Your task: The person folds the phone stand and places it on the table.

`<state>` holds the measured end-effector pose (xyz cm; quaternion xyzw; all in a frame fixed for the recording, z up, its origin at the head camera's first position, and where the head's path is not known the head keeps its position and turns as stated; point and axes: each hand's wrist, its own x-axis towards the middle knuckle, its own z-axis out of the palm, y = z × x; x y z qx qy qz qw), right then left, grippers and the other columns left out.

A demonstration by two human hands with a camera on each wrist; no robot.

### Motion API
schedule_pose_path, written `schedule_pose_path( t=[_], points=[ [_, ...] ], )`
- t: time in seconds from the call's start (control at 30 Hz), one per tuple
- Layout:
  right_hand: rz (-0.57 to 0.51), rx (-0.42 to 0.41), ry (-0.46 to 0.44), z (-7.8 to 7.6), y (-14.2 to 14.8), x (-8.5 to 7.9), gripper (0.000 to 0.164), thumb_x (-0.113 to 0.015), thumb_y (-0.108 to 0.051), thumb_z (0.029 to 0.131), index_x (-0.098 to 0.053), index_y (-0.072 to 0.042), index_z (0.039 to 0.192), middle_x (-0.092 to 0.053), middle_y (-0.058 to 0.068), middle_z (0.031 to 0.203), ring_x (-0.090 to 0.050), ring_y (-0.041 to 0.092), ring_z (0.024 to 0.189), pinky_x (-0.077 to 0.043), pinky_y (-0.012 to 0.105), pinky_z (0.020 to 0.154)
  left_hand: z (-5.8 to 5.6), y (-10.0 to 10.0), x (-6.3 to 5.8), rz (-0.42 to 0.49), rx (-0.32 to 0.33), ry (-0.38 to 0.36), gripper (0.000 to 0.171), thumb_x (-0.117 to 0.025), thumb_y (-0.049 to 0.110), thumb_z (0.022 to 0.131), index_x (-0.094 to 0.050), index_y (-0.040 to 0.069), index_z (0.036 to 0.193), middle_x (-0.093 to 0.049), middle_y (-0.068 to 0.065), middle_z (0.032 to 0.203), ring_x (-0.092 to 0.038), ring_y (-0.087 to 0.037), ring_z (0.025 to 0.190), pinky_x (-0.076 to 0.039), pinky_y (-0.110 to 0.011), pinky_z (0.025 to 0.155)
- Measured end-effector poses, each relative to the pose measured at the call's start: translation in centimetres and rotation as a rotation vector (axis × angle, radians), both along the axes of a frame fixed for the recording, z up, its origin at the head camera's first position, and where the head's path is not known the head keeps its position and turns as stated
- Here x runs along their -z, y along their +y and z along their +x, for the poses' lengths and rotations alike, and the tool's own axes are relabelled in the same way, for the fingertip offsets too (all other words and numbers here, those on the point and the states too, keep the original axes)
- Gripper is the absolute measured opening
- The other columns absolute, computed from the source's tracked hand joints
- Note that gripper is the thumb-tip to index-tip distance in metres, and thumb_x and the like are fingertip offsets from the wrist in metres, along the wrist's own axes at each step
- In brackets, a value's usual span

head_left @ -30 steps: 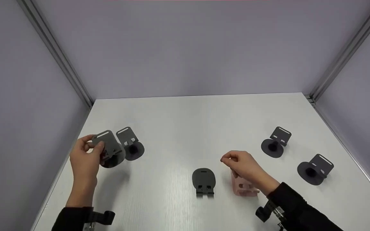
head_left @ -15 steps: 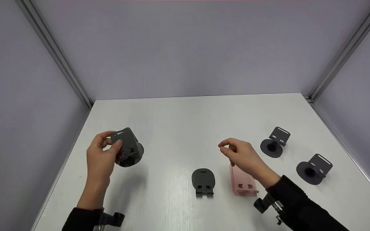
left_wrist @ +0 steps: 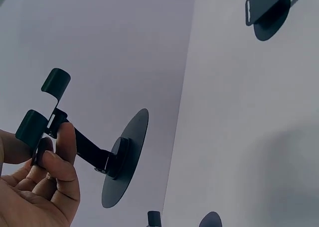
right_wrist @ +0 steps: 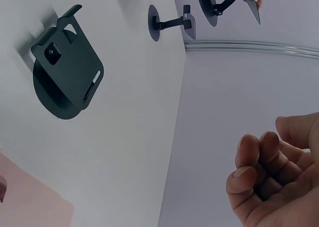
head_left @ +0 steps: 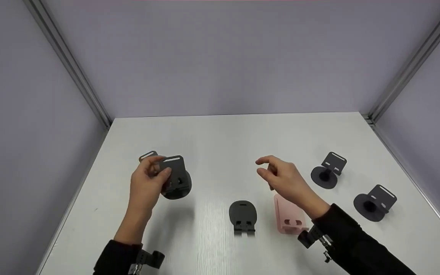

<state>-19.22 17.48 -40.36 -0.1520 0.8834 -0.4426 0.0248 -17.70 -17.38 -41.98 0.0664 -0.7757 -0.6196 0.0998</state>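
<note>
My left hand (head_left: 145, 189) pinches the upper plate of a dark grey phone stand (head_left: 177, 172) and holds it off the table. In the left wrist view the stand's round base (left_wrist: 127, 160), arm and two curved lips show side-on. Behind that hand a second dark stand (head_left: 149, 154) is mostly hidden. My right hand (head_left: 290, 183) hovers with loosely bent fingers and nothing between them; the right wrist view shows its fingers (right_wrist: 244, 187) apart from the thumb. Below it lies a folded pink phone stand (head_left: 288, 212). A folded dark stand (head_left: 242, 212) lies just left of the pink one.
Two unfolded dark phone stands stand on the right of the white table (head_left: 212, 141), one farther back (head_left: 324, 176) and one nearer (head_left: 369, 207). Pale panels (head_left: 220, 57) close off the back and both sides.
My left hand has carried the dark phone stand to the right, past the stand behind it. My right hand has risen away from the pink stand, its thumb and forefinger spreading apart.
</note>
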Motion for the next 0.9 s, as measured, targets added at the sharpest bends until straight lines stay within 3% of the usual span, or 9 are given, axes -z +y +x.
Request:
schedule_pose_path(
  t=[0.2,0.43,0.67,0.9],
  points=[
    [0.022,-0.037,0.036,-0.1,-0.6,-0.3,0.03,-0.063,-0.022,0.104,-0.064,-0.011,0.131,-0.052,-0.006,0.064,-0.052,0.01,0.055,-0.044,0.027,0.06,-0.3,2.3,0.6,0.022,0.064,-0.02,0.035,-0.071,0.003,0.094,-0.065,0.011,0.127,-0.061,-0.009,0.089,-0.058,-0.018,0.07,-0.05,-0.023,0.055],
    [0.053,-0.091,0.082,-0.1,-1.8,0.0,0.034,-0.062,-0.024,0.104,-0.063,-0.007,0.134,-0.051,-0.008,0.062,-0.049,0.007,0.052,-0.044,0.026,0.059,-0.3,4.8,1.4,0.037,0.178,-0.037,0.034,-0.071,0.005,0.093,-0.063,0.011,0.126,-0.066,-0.011,0.094,-0.073,-0.021,0.078,-0.056,-0.027,0.059],
    [0.066,-0.138,0.086,0.1,-3.1,0.3,0.035,-0.062,-0.023,0.104,-0.063,-0.006,0.134,-0.051,-0.009,0.062,-0.048,0.005,0.052,-0.043,0.025,0.057,-0.3,6.7,2.6,0.011,0.28,-0.004,0.033,-0.071,0.003,0.093,-0.062,0.011,0.124,-0.065,-0.009,0.09,-0.073,-0.022,0.074,-0.056,-0.028,0.055],
    [0.073,-0.155,0.07,0.3,-3.6,0.9,0.034,-0.062,-0.024,0.104,-0.064,-0.008,0.134,-0.052,-0.009,0.063,-0.049,0.006,0.053,-0.041,0.024,0.054,0.0,8.1,3.0,-0.006,0.362,0.008,0.031,-0.07,0.004,0.095,-0.06,0.013,0.122,-0.066,-0.01,0.091,-0.073,-0.022,0.074,-0.059,-0.034,0.056]
  ],
)
